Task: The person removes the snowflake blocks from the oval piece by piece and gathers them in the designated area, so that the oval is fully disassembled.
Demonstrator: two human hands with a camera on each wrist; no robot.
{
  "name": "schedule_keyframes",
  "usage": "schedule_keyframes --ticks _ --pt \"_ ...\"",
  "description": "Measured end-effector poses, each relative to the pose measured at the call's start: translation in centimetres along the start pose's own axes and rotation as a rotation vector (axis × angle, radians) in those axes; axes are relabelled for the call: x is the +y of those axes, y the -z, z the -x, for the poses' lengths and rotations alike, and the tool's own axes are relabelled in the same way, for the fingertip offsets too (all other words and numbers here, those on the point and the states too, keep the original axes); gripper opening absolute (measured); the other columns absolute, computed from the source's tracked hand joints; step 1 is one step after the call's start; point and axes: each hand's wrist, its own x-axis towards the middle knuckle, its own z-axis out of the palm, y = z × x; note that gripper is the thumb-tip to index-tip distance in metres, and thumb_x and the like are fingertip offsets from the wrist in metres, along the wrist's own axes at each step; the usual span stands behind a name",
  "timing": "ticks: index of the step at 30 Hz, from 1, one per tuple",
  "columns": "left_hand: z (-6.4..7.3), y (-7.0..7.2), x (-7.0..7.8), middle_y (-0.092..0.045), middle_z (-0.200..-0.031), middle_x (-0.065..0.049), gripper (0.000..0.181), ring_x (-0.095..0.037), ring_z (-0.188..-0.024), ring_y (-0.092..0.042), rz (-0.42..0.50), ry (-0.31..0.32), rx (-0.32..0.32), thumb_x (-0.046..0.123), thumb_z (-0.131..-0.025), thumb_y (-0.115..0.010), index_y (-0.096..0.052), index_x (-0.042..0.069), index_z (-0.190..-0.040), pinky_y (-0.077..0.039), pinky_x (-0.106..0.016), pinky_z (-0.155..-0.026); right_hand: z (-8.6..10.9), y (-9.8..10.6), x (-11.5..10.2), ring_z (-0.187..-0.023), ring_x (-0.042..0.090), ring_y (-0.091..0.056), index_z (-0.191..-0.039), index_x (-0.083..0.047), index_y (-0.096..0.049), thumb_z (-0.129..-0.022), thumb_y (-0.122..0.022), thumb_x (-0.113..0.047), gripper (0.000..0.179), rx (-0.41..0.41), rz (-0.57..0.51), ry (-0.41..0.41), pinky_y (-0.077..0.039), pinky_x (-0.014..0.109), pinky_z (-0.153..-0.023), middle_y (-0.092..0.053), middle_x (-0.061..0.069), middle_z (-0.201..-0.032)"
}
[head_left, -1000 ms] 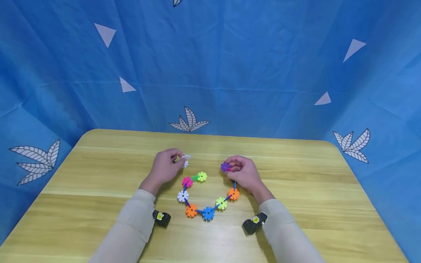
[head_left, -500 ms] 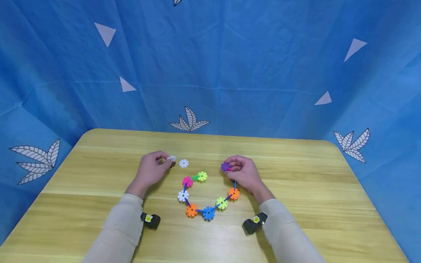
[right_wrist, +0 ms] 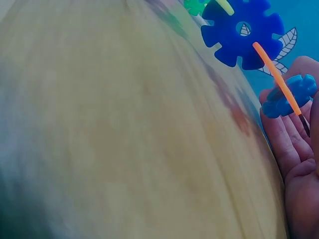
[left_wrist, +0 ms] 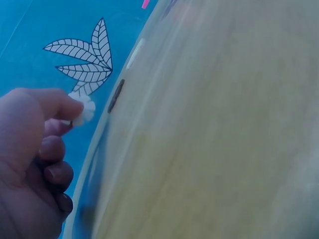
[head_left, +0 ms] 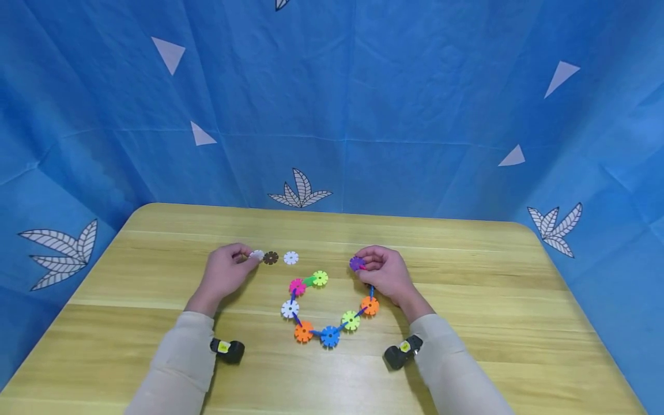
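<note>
My left hand [head_left: 225, 274] pinches a whitish notched snowflake disc [left_wrist: 83, 108] between thumb and fingers, over the left of the table. Just right of it lie a brown disc [head_left: 271, 257] and a white disc [head_left: 291, 257]. My right hand [head_left: 385, 274] holds the end of a linked disc chain, with a purple disc [head_left: 356, 263] and a bit of pink showing at its fingertips. The chain curves below through an orange disc [head_left: 370, 305], a blue disc [head_left: 330, 336] and a white disc [head_left: 290, 309] to a lime disc [head_left: 320, 278]. The fingers hide some links.
The wooden table [head_left: 467, 346] backs onto a blue curtain [head_left: 415, 115] printed with leaves and triangles. A black camera [head_left: 228, 350] is strapped to the left wrist, another black camera [head_left: 398, 353] to the right.
My left hand has moved left with the whitish disc, leaving the brown and white discs uncovered on the table. My right hand and the chain stay almost where they were.
</note>
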Motion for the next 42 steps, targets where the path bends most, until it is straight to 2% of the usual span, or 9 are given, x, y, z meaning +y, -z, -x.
schedule_keyframes --ticks 6,13,16,20,24,29,34,41,42 --pt "0.2 0.3 -0.4 -0.06 -0.079 -0.006 0.02 -0.022 -0.07 -0.048 -0.054 -0.009 0.006 0.024 -0.095 -0.069 -0.07 0.004 -0.098 -0.04 -0.037 -0.066 0.0 0.0 0.0 -0.084 0.025 -0.063 -0.111 0.01 -0.066 -0.077 -0.073 0.009 0.035 0.005 0.001 -0.005 -0.054 0.025 -0.071 -0.068 0.019 -0.098" --pt "0.2 0.5 -0.7 -0.058 -0.078 -0.006 0.026 -0.024 -0.07 -0.049 -0.176 -0.021 0.028 0.026 -0.095 -0.068 -0.071 0.003 -0.106 -0.039 -0.039 -0.067 -0.2 0.0 0.2 -0.083 0.023 -0.063 -0.111 0.009 -0.066 -0.077 -0.072 0.01 0.035 0.001 -0.013 -0.008 -0.054 0.025 -0.07 -0.068 0.019 -0.098" --pt "0.2 0.5 -0.8 -0.065 -0.09 -0.012 0.032 -0.029 -0.081 -0.057 -0.215 -0.029 0.038 0.028 -0.096 -0.066 -0.07 0.002 -0.115 -0.044 -0.046 -0.075 -0.2 0.1 0.3 -0.082 0.023 -0.062 -0.11 0.01 -0.066 -0.077 -0.072 0.01 0.034 -0.001 -0.005 -0.001 -0.054 0.025 -0.07 -0.068 0.019 -0.097" --pt "0.2 0.4 -1.0 -0.068 -0.109 -0.02 0.036 -0.037 -0.102 -0.061 -0.233 -0.045 0.049 0.028 -0.096 -0.065 -0.067 0.002 -0.121 -0.045 -0.055 -0.088 -0.9 0.2 1.9 -0.083 0.024 -0.062 -0.112 0.009 -0.066 -0.077 -0.072 0.009 0.035 0.0 0.005 -0.01 -0.054 0.025 -0.07 -0.067 0.019 -0.098" --pt "0.2 0.3 -1.1 -0.068 -0.109 -0.02 0.036 -0.037 -0.103 -0.062 -0.252 -0.056 0.051 0.028 -0.098 -0.063 -0.066 0.002 -0.123 -0.044 -0.056 -0.09 -1.6 0.3 3.7 -0.083 0.023 -0.062 -0.113 0.006 -0.067 -0.077 -0.074 0.008 0.037 0.01 -0.003 -0.012 -0.054 0.025 -0.07 -0.068 0.015 -0.099" --pt "0.1 0.3 -1.1 -0.069 -0.107 -0.019 0.035 -0.037 -0.102 -0.062 -0.269 -0.057 0.044 0.027 -0.099 -0.062 -0.066 0.003 -0.124 -0.043 -0.057 -0.091 -1.6 0.2 3.9 -0.083 0.021 -0.064 -0.113 0.002 -0.069 -0.079 -0.076 0.004 0.035 0.026 0.009 0.025 -0.054 0.026 -0.071 -0.069 0.012 -0.098" --pt "0.1 0.2 -1.2 -0.068 -0.092 -0.012 0.035 -0.032 -0.089 -0.062 -0.271 -0.064 0.054 0.027 -0.099 -0.062 -0.067 0.003 -0.123 -0.042 -0.056 -0.088 -1.4 0.1 3.7 -0.083 0.024 -0.067 -0.114 -0.006 -0.072 -0.082 -0.077 0.0 0.033 0.041 0.019 0.045 -0.056 0.031 -0.07 -0.069 0.01 -0.097" --pt "0.1 0.2 -1.2 -0.069 -0.104 -0.018 0.036 -0.037 -0.101 -0.062 -0.228 -0.036 0.063 0.026 -0.1 -0.06 -0.064 0.003 -0.128 -0.042 -0.058 -0.092 -1.3 0.0 3.4 -0.084 0.025 -0.064 -0.118 -0.007 -0.071 -0.083 -0.071 0.004 0.037 0.027 0.006 0.01 -0.055 0.031 -0.068 -0.067 0.012 -0.101" --pt "0.1 0.2 -1.1 -0.068 -0.102 -0.019 0.037 -0.037 -0.098 -0.062 -0.217 -0.031 0.064 0.026 -0.1 -0.06 -0.063 0.004 -0.129 -0.042 -0.057 -0.09 -1.3 0.0 3.4 -0.085 0.025 -0.064 -0.119 -0.006 -0.071 -0.083 -0.071 0.005 0.037 0.024 0.01 0.012 -0.054 0.03 -0.068 -0.066 0.012 -0.102"
